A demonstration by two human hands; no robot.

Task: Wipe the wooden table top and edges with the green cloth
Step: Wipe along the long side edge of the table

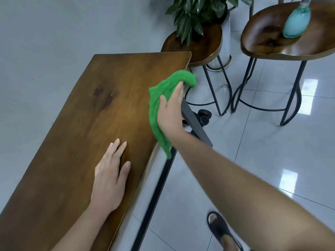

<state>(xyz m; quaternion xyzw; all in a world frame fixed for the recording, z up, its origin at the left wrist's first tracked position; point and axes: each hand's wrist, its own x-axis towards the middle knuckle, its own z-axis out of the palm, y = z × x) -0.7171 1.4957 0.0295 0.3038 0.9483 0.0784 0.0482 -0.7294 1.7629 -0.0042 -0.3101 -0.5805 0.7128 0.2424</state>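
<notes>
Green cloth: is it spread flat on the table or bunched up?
Bunched. The green cloth is crumpled under the right hand at the wooden table's right edge, one end hanging past it.

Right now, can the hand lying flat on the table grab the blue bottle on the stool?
Probably not. The left hand rests on the wooden table, while the blue bottle stands on a stool far across the floor, beyond the table's right edge.

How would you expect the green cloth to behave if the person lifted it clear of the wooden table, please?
The crumpled green cloth is probably floppy: it bunches under the right hand and a loose tail droops past the brown wooden table's edge. It looks light and thin, so it would likely dangle, not hold shape. It seems unlikely to slip, being gathered under the fingers.
</notes>
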